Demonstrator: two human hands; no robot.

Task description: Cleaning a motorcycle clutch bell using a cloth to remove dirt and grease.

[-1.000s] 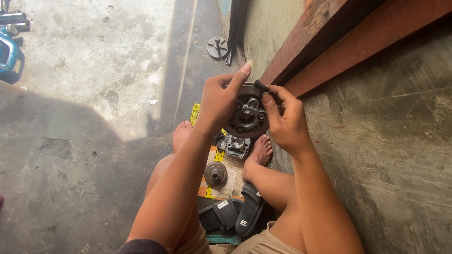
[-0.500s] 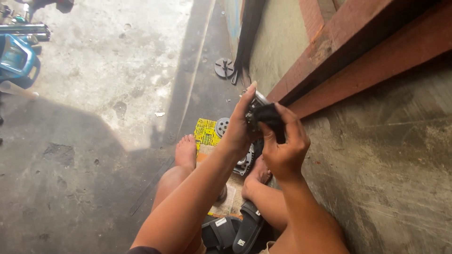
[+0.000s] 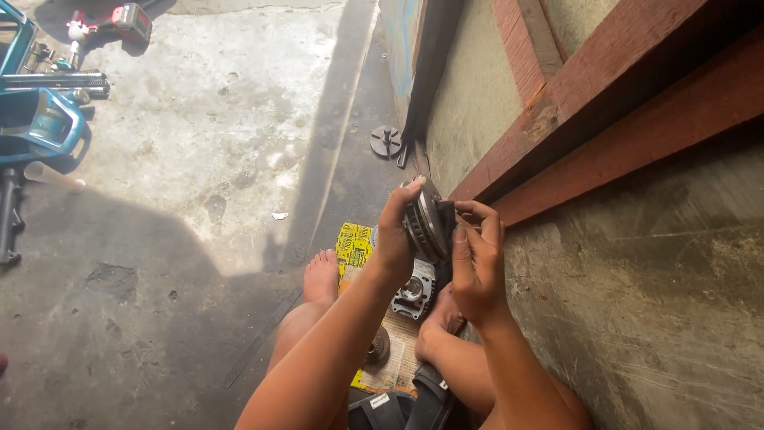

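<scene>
Nearest the camera, black plastic casing pieces [image 3: 398, 406] lie between the person's legs, and beyond them a silver metal cylinder block [image 3: 412, 293] rests on yellow printed paper [image 3: 353, 245]. Above it, the left hand [image 3: 395, 239] curls around a round, dark metal disc-shaped assembly [image 3: 426, 223], held on edge; the right hand [image 3: 476, 259] pinches its far face. Farther off, a small grey slotted disc [image 3: 386, 142] lies on the concrete floor [image 3: 199, 159].

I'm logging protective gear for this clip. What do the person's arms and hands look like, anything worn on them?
Both arms are bare, with no sleeves in view. The left hand and right hand wear no gloves, and no watch, ring or bracelet can be seen.
</scene>
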